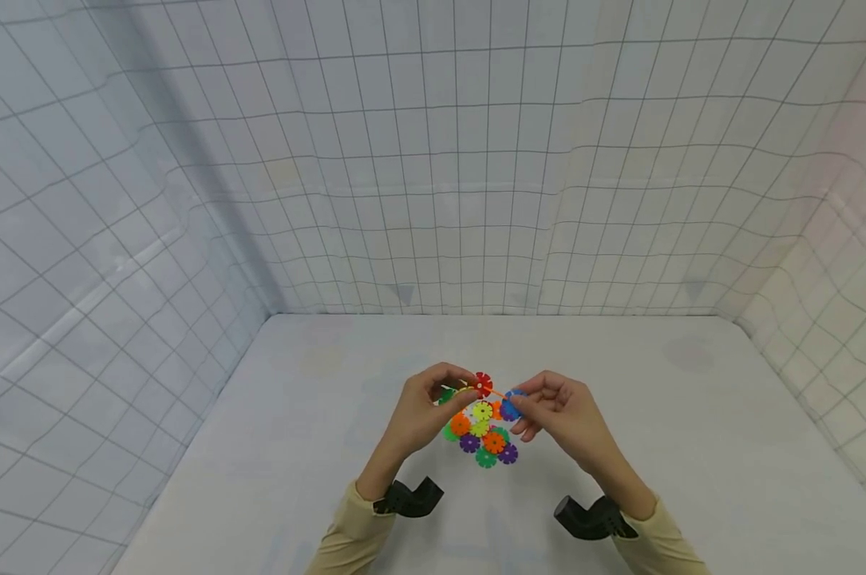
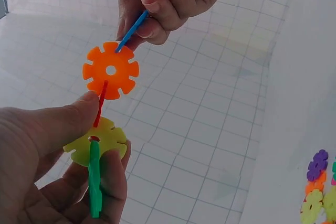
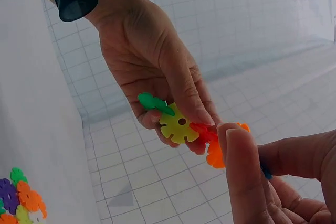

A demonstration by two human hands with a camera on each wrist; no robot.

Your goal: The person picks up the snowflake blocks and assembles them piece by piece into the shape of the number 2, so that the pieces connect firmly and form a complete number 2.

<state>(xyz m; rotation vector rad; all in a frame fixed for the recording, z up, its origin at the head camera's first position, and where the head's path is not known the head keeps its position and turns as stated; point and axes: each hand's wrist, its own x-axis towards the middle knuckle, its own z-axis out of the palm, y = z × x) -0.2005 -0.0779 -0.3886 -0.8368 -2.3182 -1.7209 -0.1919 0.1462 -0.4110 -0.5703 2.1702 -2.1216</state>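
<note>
A short chain of slotted plastic snowflake discs is held up between both hands above the table. It runs from a green disc (image 2: pixel 95 182) through a yellow disc (image 3: pixel 178 124) and a red disc (image 1: pixel 482 385) to an orange disc (image 2: pixel 111 71). My left hand (image 1: pixel 420 409) pinches the chain around the red and yellow discs. With thumb and fingers, my right hand (image 1: pixel 567 414) pinches a blue disc (image 2: pixel 132 31), seen edge-on in the left wrist view. Its edge meets the orange disc's rim; how deep it sits in the slot I cannot tell.
Below the hands, several loose discs in purple, green, yellow and orange lie in a heap, among them a purple disc (image 1: pixel 469 443). The white tabletop (image 1: pixel 318 367) is bordered by grid-patterned curtains (image 1: pixel 433 160) at the back and sides. A black wrist mount (image 1: pixel 592 519) sits on each forearm.
</note>
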